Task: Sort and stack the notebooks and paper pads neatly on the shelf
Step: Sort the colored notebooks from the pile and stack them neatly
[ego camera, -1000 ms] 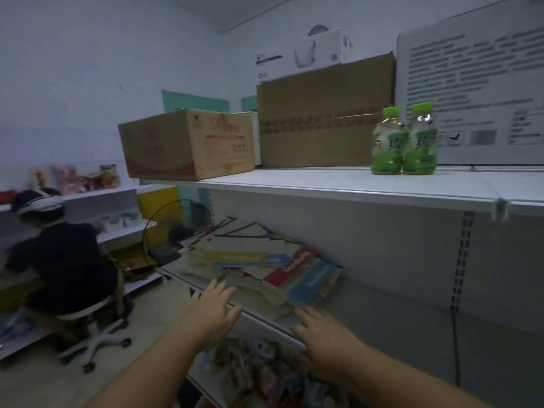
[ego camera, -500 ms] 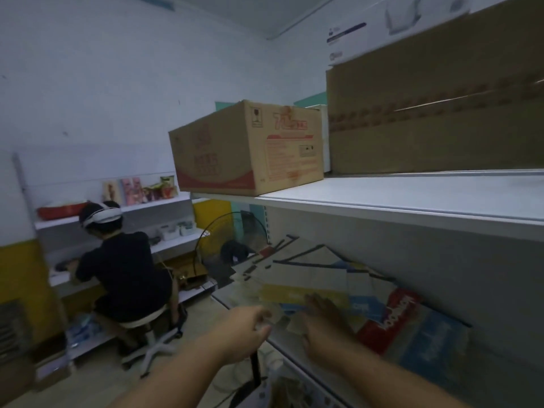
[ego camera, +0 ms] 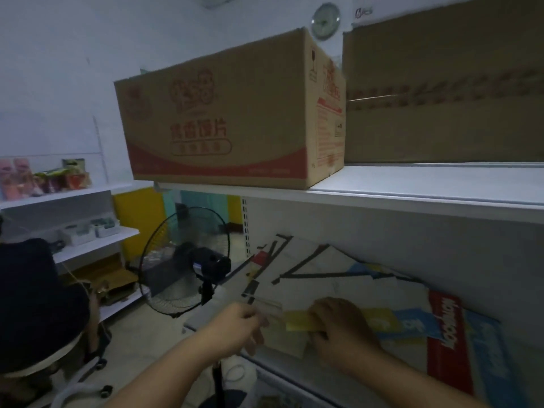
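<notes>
Yellow notebook (ego camera: 298, 320) lying lengthwise along shelf (ego camera: 203, 318), right hand (ego camera: 341, 326) gripping it, left hand (ego camera: 237, 326) pinching pad (ego camera: 269, 307)

Yellow pad (ego camera: 300, 320), red-banded brown carton (ego camera: 229, 113), white shelf (ego camera: 412, 187)

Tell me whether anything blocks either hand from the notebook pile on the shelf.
Nothing visible does: the left hand touches the notebook pile at its front edge, and the right hand grips a yellow pad on it.

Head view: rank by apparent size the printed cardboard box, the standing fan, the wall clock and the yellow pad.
Printed cardboard box, largest.
Standing fan.
Yellow pad and wall clock: about alike; the right hand hides part of the pad, so unranked.
</notes>
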A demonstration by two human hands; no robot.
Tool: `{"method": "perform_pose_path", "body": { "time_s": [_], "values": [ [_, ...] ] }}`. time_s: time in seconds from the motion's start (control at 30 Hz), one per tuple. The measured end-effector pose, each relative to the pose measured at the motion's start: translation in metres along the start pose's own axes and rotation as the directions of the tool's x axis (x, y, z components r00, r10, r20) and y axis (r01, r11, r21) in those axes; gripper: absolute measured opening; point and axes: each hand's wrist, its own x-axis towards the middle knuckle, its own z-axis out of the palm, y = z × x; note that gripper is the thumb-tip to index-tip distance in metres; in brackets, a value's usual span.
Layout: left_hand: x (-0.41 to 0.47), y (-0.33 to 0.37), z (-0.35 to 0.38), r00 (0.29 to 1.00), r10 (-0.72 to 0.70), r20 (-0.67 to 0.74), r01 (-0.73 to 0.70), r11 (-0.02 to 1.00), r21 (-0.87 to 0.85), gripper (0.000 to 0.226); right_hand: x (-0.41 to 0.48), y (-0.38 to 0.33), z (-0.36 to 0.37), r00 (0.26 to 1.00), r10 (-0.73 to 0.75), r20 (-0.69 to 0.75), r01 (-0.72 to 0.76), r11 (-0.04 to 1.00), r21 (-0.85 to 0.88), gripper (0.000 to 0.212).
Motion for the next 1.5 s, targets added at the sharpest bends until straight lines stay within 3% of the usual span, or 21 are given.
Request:
{"method": "perform_pose_path", "body": {
  "time_s": [0.1,0.2,0.23,0.3,0.37,0.5,0.53,0.6,0.67,0.7,0.77,0.83,0.9,1.0,1.07,1.13,1.2,1.3,1.4,1.43,1.5],
  "values": [
    [0.01,-0.008,-0.028,0.982,-0.048,0.18,0.113,0.92,-0.374,0.037,-0.001,-0.003,-0.014,0.982,0.147,-0.119,-0.146,0.989,0.018,0.015],
    [0.024,-0.008,-0.038,0.953,-0.001,0.303,0.196,0.763,-0.615,0.055,-0.011,0.007,-0.007,0.879,0.296,-0.375,-0.185,0.934,0.305,0.038],
    [0.029,-0.008,-0.037,0.946,0.014,0.324,0.212,0.731,-0.649,0.059,-0.015,0.007,-0.004,0.836,0.301,-0.459,-0.122,0.917,0.379,0.041],
    [0.035,-0.006,-0.034,0.924,0.052,0.379,0.255,0.655,-0.712,0.061,-0.018,-0.001,-0.001,0.794,0.142,-0.591,0.11,0.923,0.37,0.029],
    [0.034,-0.003,-0.035,0.896,0.112,0.429,0.293,0.575,-0.763,0.051,-0.014,-0.013,0.002,0.783,-0.075,-0.617,0.272,0.934,0.231,0.02],
    [0.034,-0.011,-0.039,0.897,0.091,0.433,0.267,0.668,-0.695,0.042,-0.005,-0.033,0.011,0.818,-0.248,-0.519,0.355,0.928,0.116,0.03],
    [0.036,-0.014,-0.04,0.915,0.086,0.395,0.235,0.682,-0.693,0.04,-0.002,-0.033,0.013,0.859,-0.201,-0.47,0.262,0.963,0.067,0.041],
    [0.037,-0.018,-0.045,0.955,0.076,0.288,0.155,0.697,-0.7,0.031,0.004,-0.028,0.013,0.956,0.17,-0.239,-0.163,0.985,0.05,0.07],
    [0.041,-0.023,-0.05,0.981,0.041,0.188,0.107,0.699,-0.707,0.027,0.008,-0.017,0.013,0.845,0.53,0.062,-0.528,0.848,-0.053,0.086],
    [0.043,-0.025,-0.053,0.986,0.027,0.164,0.098,0.703,-0.704,0.027,0.008,-0.012,0.014,0.792,0.599,0.119,-0.592,0.801,-0.086,0.09],
    [0.045,-0.03,-0.06,0.989,0.015,0.147,0.091,0.719,-0.688,0.026,0.007,-0.012,0.014,0.779,0.608,0.151,-0.6,0.794,-0.101,0.083],
    [0.047,-0.033,-0.065,0.991,0.014,0.131,0.078,0.742,-0.666,0.026,0.0,-0.017,0.009,0.822,0.562,0.093,-0.562,0.827,-0.028,0.059],
    [0.046,-0.034,-0.07,0.99,-0.008,0.138,0.096,0.76,-0.643,0.022,-0.008,-0.025,0.005,0.875,0.467,-0.128,-0.459,0.884,0.088,0.032],
    [0.049,-0.034,-0.079,0.986,-0.044,0.163,0.14,0.751,-0.646,0.021,-0.015,-0.028,-0.001,0.791,0.322,-0.52,-0.304,0.945,0.123,0.024],
    [0.054,-0.036,-0.083,0.986,-0.024,0.163,0.13,0.717,-0.685,0.028,-0.014,-0.032,0.001,0.757,0.11,-0.644,-0.138,0.99,0.006,0.031],
    [0.055,-0.036,-0.081,0.981,-0.007,0.196,0.147,0.684,-0.715,0.041,-0.009,-0.047,0.006,0.793,-0.126,-0.596,0.082,0.991,-0.101,0.031],
    [0.053,-0.036,-0.074,0.972,0.011,0.233,0.161,0.689,-0.707,0.044,-0.001,-0.063,0.013,0.845,-0.299,-0.444,0.26,0.954,-0.148,0.028],
    [0.05,-0.043,-0.071,0.986,-0.003,0.168,0.123,0.697,-0.707,0.03,0.006,-0.078,0.013,0.892,-0.391,-0.226,0.376,0.92,-0.108,0.033],
    [0.043,-0.053,-0.079,0.997,-0.041,0.064,0.075,0.683,-0.727,0.024,0.01,-0.073,0.006,0.965,-0.115,-0.234,0.163,0.966,0.199,0.054],
    [0.041,-0.056,-0.082,0.997,-0.058,0.044,0.071,0.674,-0.735,0.022,0.015,-0.064,0.008,0.968,0.022,-0.251,0.039,0.971,0.237,0.058],
    [0.034,-0.058,-0.088,0.994,-0.105,0.025,0.088,0.656,-0.749,0.022,0.026,-0.045,0.014,0.951,0.283,-0.123,-0.266,0.954,0.137,0.065]
  ]
}}
